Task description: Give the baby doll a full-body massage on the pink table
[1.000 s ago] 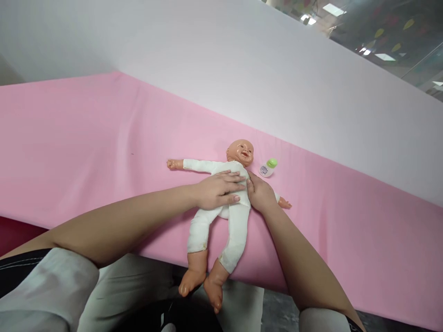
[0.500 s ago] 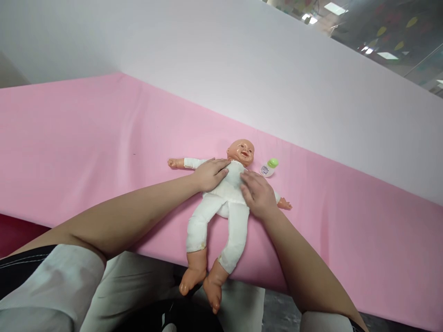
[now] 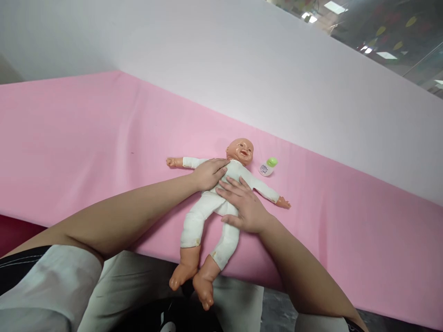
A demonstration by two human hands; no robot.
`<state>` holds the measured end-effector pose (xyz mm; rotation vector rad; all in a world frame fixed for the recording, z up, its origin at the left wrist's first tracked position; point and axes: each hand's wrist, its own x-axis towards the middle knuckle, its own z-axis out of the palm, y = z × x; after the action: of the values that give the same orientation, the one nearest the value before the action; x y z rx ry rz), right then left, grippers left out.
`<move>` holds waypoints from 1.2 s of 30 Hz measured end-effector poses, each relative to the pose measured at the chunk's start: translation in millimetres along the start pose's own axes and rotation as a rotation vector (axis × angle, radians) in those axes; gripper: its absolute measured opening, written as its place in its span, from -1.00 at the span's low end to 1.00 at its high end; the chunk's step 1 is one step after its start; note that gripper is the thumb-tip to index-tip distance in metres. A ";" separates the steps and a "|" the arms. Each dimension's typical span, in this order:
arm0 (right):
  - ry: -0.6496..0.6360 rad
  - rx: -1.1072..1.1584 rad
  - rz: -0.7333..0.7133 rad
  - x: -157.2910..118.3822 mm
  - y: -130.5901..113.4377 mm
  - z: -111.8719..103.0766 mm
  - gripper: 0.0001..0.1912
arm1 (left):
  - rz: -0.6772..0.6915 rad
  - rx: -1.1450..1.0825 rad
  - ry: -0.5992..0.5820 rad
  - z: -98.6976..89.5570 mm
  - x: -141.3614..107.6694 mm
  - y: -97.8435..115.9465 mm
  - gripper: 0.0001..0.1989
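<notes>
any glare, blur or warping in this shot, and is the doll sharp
Head view: light is soft and even, with only faint shadows under the hands; the doll is sharp, with a small shine on its head. The far edge of the pink sheet runs slanted from lens tilt. Ceiling lights at top right glare brightly. The sleeve looks softer.

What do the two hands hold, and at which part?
Neither grips anything: the left hand lies on the doll's chest, the right hand flat on its belly.

One doll (image 3: 226,184), one bottle (image 3: 268,167), apparently small.
</notes>
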<state>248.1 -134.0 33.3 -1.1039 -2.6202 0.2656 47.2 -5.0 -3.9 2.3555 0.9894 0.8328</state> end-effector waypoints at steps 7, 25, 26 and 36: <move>0.098 -0.084 0.310 0.5 33.9 -2.1 -0.40 | -0.003 0.008 0.013 2.0 -0.6 -1.7 -0.37; 0.160 -0.142 0.629 3.9 50.8 -8.9 -0.37 | 0.542 -0.296 -0.361 -17.3 -39.2 61.1 -0.75; 0.167 -0.145 0.623 3.9 51.0 -8.2 -0.37 | 0.554 -0.288 -0.388 -16.9 -39.6 61.9 -0.73; 0.175 -0.134 0.599 3.4 57.3 -3.1 -0.37 | 0.336 -0.044 -0.210 -4.0 -4.5 15.4 -0.51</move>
<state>285.2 -91.8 21.1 -1.8507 -2.1225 0.1054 49.2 -17.5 6.6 2.5453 0.4935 0.6954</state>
